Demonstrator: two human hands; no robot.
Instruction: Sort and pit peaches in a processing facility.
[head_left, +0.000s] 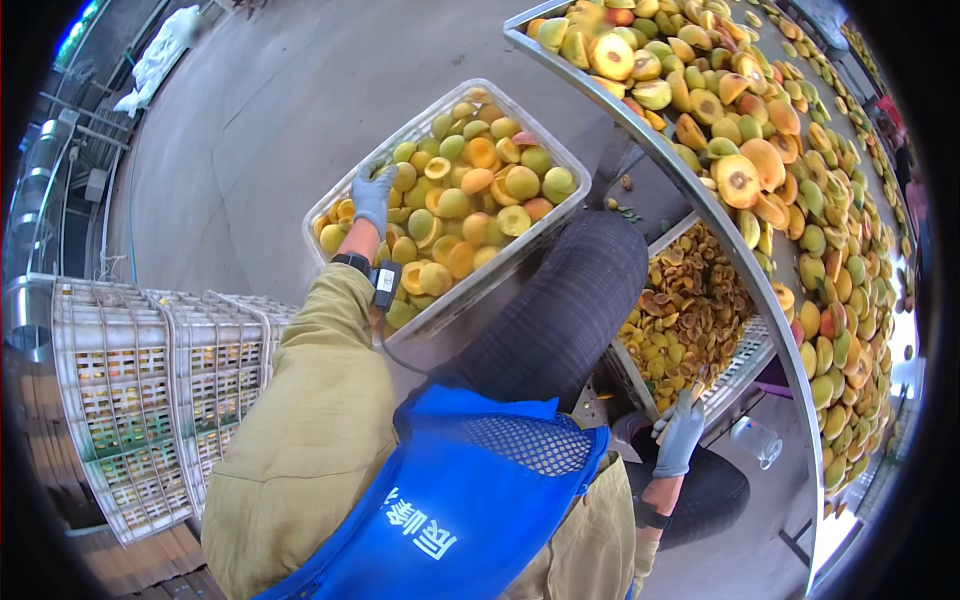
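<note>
My left hand (373, 196), in a grey glove, is over the left side of a pale plastic crate (442, 315) of halved yellow peaches (480, 180). Its fingers touch the fruit near the rim; whether they grip a piece is unclear. Low on the right, my gloved right hand (681, 435) is closed around a slim, light-brown tool (697, 390), mostly hidden by the fingers. Just beyond that hand, a second crate (739, 375) holds brownish pits and yellow fruit scraps (686, 307), partly under the table's edge.
A metal-rimmed table (667, 161) heaped with halved peaches (780, 142) curves along my right. Lattice-sided crates (124, 390) stand at left. A clear plastic container (756, 442) lies below the table. A white sack (161, 56) is at upper left; a blurred person (916, 199) is at far right.
</note>
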